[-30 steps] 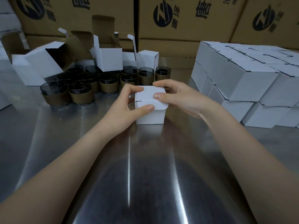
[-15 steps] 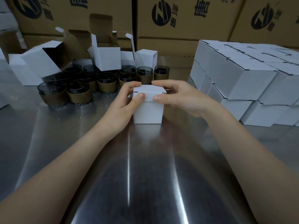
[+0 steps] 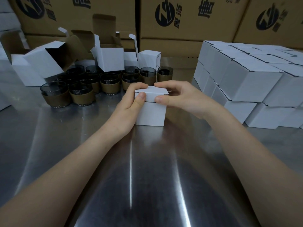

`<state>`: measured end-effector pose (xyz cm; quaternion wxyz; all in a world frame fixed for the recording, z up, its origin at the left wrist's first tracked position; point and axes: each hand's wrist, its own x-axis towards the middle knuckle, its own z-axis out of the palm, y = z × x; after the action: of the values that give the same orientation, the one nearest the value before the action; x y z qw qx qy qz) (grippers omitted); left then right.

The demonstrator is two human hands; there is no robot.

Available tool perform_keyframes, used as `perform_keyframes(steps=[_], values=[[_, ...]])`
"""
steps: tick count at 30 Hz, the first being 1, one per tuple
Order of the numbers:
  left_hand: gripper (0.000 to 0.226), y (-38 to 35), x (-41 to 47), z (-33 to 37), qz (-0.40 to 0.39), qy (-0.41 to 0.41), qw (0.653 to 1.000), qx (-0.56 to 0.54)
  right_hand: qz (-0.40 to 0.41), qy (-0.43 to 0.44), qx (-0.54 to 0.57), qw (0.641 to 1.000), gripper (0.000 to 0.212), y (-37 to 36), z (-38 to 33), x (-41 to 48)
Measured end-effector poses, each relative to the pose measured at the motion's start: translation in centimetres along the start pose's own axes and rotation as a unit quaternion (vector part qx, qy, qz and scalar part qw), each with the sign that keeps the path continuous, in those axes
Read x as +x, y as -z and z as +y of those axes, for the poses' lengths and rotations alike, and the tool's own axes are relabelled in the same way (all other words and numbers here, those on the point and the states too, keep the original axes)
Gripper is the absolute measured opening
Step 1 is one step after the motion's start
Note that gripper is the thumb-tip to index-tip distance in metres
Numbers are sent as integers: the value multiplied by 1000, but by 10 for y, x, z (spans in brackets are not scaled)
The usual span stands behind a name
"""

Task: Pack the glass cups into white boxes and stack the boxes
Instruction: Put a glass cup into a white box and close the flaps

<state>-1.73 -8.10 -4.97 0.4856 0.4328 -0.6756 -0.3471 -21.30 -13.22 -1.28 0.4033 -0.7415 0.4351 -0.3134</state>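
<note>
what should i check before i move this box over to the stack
1. Lid tucked in: not ok, its front flap lies outside the white box.
2. Filled: cannot tell, lid covers the inside.
3. Grip: ok, left hand and right hand pinch the lid, thumbs in front.
4. Box flat on table: ok.
5. Stack of closed boxes even on top: ok.

Shiny steel table (image 3: pixel 49 145) — brown logo-printed cartons (image 3: pixel 188 18) stacked behind
</note>
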Motion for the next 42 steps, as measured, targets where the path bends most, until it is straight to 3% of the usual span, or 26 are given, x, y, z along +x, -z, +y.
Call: perform_keyframes(steps=[10, 16, 27, 37, 42], values=[[27, 0, -1, 0, -8, 21, 999, -27, -20, -4, -34, 999, 57, -1, -3, -1], [30, 0, -2, 2, -6, 39, 998, -43, -40, -45, 65, 996, 36, 1, -4, -3], [28, -3, 1, 2, 18, 62, 994, -90, -55, -52, 86, 993, 39, -1, -6, -1], [36, -6, 1, 4, 34, 82, 996, -28, -58, -41, 63, 995, 34, -2, -1, 0], [28, -7, 1, 5, 33, 94, 993, -57, -60, -34, 51, 996, 35, -2, -1, 0]])
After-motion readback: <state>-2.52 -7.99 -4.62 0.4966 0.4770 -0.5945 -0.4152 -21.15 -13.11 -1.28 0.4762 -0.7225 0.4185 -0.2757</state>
